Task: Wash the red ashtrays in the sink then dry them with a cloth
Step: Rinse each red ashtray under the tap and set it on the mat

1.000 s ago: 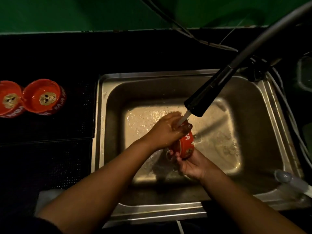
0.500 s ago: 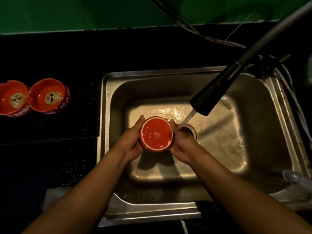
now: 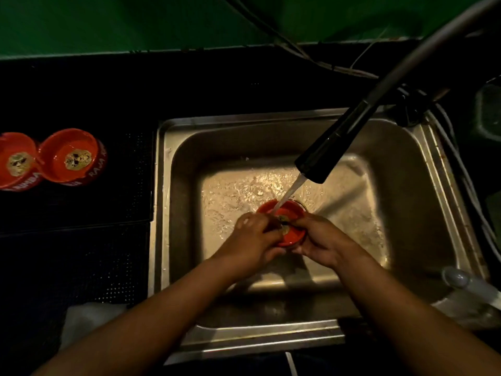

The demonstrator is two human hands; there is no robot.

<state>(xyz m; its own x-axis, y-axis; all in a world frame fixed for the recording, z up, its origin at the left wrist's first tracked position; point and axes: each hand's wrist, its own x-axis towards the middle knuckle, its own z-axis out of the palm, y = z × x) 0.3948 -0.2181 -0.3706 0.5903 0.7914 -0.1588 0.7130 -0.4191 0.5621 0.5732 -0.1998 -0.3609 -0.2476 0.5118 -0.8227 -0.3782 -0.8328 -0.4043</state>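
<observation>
A red ashtray (image 3: 291,210) sits open side up between both hands, low in the steel sink (image 3: 401,213). Water from the black faucet head (image 3: 329,150) streams into it. My left hand (image 3: 253,242) grips its left rim, fingers reaching inside. My right hand (image 3: 322,240) grips the right rim, thumb over the edge. Two more red ashtrays stand on the dark counter at the far left, one (image 3: 16,161) cut by the frame edge, the other (image 3: 73,157) beside it. A pale cloth (image 3: 86,321) lies on the counter near my left forearm.
The faucet hose (image 3: 433,50) arches over the sink from the right. Cables (image 3: 461,164) run along the sink's right rim. A pale bottle-like object (image 3: 461,280) lies at the sink's front right corner. A green wall (image 3: 135,23) backs the counter.
The ashtray was bottom up, left of the stream. Now it faces up under the running water, moved right and further back, with both hands still on it.
</observation>
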